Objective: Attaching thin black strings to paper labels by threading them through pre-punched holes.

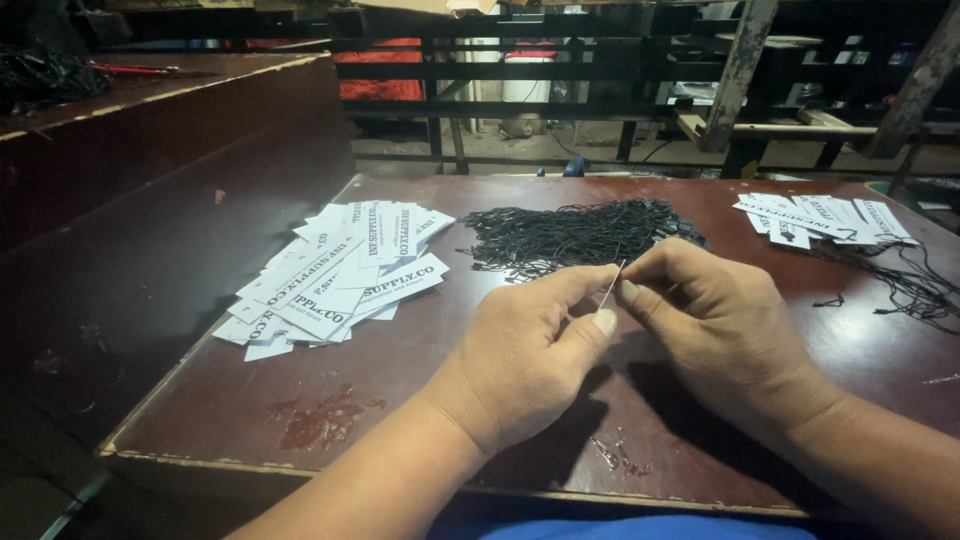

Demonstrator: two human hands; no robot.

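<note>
My left hand [530, 350] and my right hand [710, 320] meet over the middle of a dark red table [300, 420]. Between their fingertips they pinch a thin white card tag [611, 284], seen edge-on. Whether a black string is also in the grip, I cannot tell. Just beyond the hands lies a heap of black strings [580, 235]. To the left, a spread pile of white printed card tags [335, 280] rests on the table.
A second, smaller pile of white tags [825, 218] with loose black strings [915, 285] lies at the far right. A raised dark bench [150, 110] stands to the left, and black metal railings [540, 70] run behind the table.
</note>
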